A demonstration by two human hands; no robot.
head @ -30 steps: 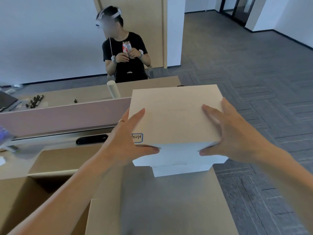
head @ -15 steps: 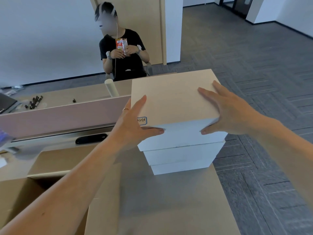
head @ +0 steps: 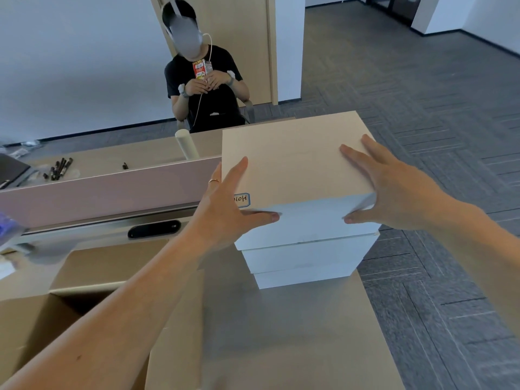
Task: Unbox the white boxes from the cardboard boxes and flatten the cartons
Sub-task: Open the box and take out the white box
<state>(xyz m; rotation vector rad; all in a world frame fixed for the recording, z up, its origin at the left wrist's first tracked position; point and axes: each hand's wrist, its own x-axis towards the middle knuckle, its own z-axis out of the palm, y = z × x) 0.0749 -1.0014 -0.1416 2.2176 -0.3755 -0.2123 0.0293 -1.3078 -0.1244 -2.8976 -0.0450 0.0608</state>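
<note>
The grey carpet-tile floor (head: 422, 80) fills the right side and far end of your view. In front of you lies a grey, dull-shining table top (head: 281, 333). At its near left stands an open brown cardboard carton (head: 28, 333), with your left forearm crossing above its mouth. Beyond the carton a pale pink divider panel (head: 98, 192) runs across to the left, and behind it a seated person in a black T-shirt (head: 208, 91) faces you.

At the far end of the table top stand 2 stacked white boxes (head: 304, 260), outside the carton. A third, the top white square box (head: 295, 164), sits on them, overhanging them towards you.

Your left hand (head: 225, 212) grasps this top box at its near left corner, with the thumb along the front face and the fingers reaching up over the left edge. Your right hand (head: 399, 190) grasps the near right corner the same way, with the fingers flat on the lid and the thumb on the front face.

Smaller things:
- a black oblong device (head: 154, 229) below the divider
- a white cylinder (head: 187, 144) and a cluster of black pens (head: 59, 168) on the desk behind it
- a small red drink carton (head: 199, 70) in the seated person's hands
- a blue-edged handwritten label (head: 241, 199) beside your left hand
- 1 thin gold ring (head: 214, 181) on a left finger
</note>
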